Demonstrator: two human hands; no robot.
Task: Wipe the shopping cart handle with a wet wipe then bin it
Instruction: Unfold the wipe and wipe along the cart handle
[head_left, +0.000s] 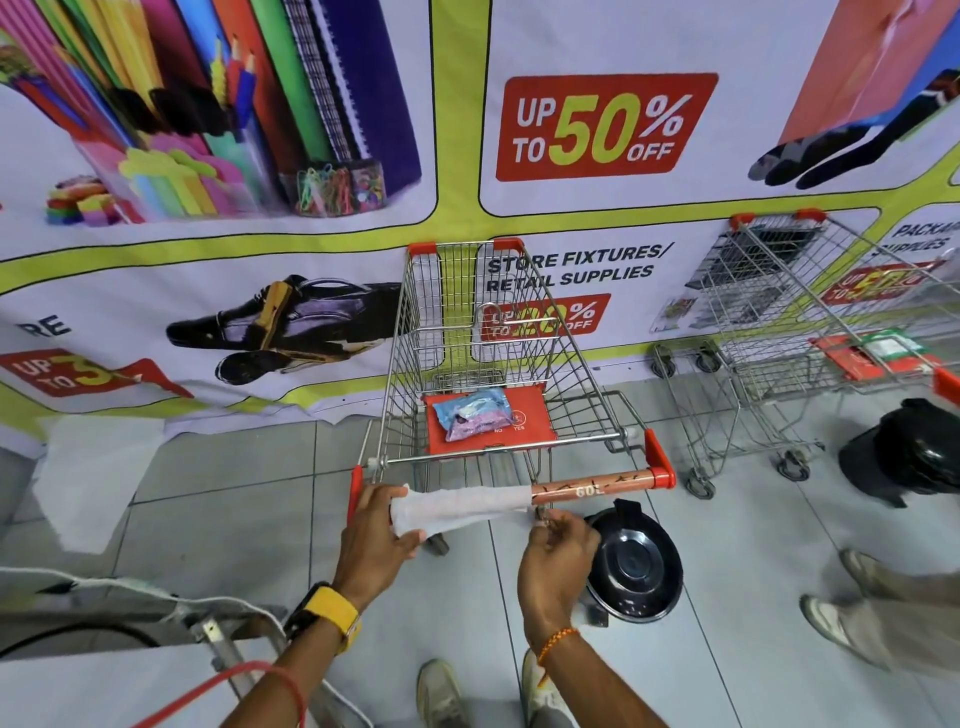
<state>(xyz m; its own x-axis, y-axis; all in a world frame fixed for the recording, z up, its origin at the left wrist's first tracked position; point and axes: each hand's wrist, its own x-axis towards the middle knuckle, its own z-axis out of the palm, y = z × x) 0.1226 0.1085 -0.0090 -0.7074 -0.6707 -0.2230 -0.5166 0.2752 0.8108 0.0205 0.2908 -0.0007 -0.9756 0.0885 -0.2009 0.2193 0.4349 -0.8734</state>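
- Head view: the left hand (376, 525) is closed on the left end of the wet wipe (457, 506), and the right hand (558, 540) pinches its right end just below the cart handle (592, 486).
- The wipe is draped over the left half of the handle, spread flat between the two hands; the handle's right half is left bare.
- The wipe is judged light, limp and damp, easily bunched or torn, so it is best gripped at both ends and pressed around the bar.
- The handle is judged rigid and smooth.
- A black bin (631, 564) is seen on the floor just below and right of the handle.
- A wipe packet (475, 413) lies in the cart, beyond the handle.
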